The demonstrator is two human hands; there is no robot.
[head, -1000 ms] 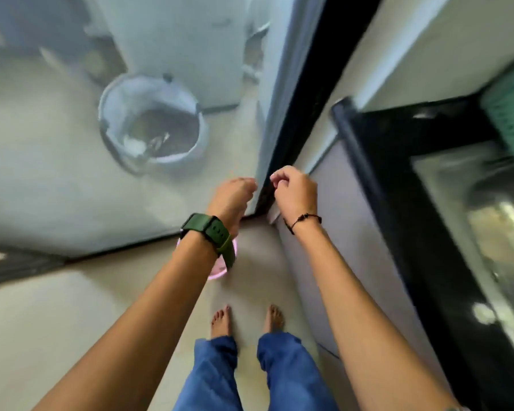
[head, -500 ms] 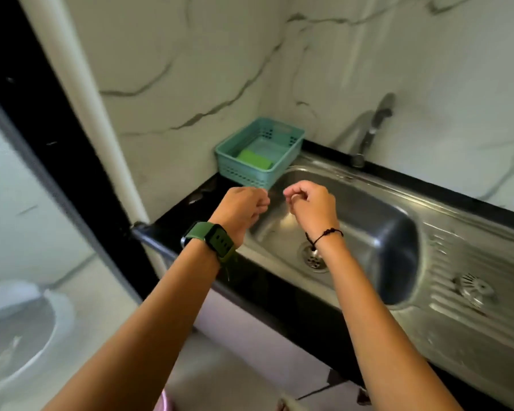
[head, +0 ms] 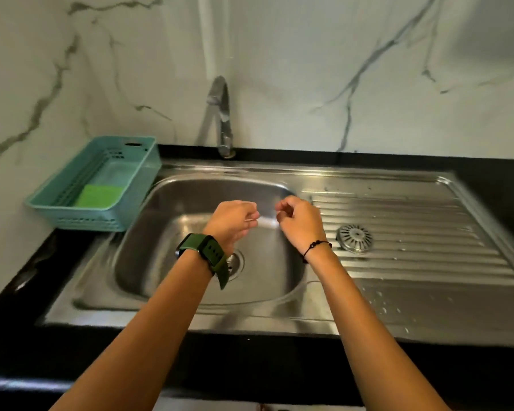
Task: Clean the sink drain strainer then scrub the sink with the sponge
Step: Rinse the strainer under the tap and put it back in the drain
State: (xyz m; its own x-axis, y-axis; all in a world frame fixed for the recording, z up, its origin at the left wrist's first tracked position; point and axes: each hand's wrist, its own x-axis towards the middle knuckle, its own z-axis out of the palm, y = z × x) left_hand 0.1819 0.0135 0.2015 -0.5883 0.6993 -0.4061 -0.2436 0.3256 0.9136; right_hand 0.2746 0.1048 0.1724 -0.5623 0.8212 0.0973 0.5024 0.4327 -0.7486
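Both hands loosely curled, left hand (head: 235, 222), right hand (head: 298, 222), strainer (head: 354, 238) right on drainboard, sponge (head: 100, 195) far left.

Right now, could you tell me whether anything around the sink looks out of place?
Yes: the drain strainer lies on the ribbed drainboard right of the basin, not in the drain. Water droplets speckle the drainboard. The sponge sits in its basket.

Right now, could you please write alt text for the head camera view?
Two loosely curled hands, left and right, hover over a steel sink; the strainer lies on the drainboard, a green sponge in a teal basket.
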